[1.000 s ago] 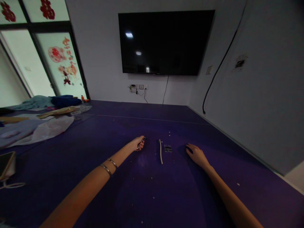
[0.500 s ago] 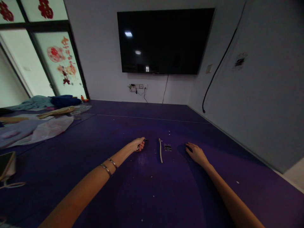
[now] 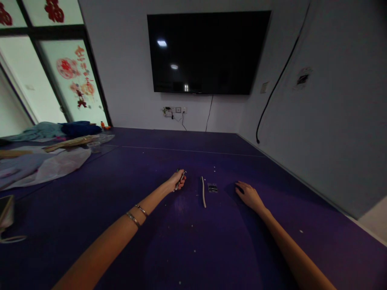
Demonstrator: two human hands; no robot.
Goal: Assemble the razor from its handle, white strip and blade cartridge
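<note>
My left hand [image 3: 177, 180] is closed around a small silver-and-dark metal tool [image 3: 180, 180], tilted up above the purple surface [image 3: 169, 249]. Its exact kind is too small to tell. To the right of that hand lies a short, slightly bent white cable piece [image 3: 203, 192]. Beside the cable is a small clear packet with dark pieces in it [image 3: 212, 188]. My right hand [image 3: 247, 193] rests on the surface, right of the packet, with thumb and fingers apart and nothing visible in it.
Clothes and plastic sheeting [image 3: 69, 163] lie at the left, near a pale boxy thing with a cord [image 3: 6, 211]. Small white scraps [image 3: 214, 169] dot the surface. A television [image 3: 208, 52] hangs on the far wall; a black cable [image 3: 272, 92] dangles at the right wall.
My left hand has turned a little upward, so more of the metal tool shows. The right hand, cable piece and packet stay put; the view has shifted slightly.
</note>
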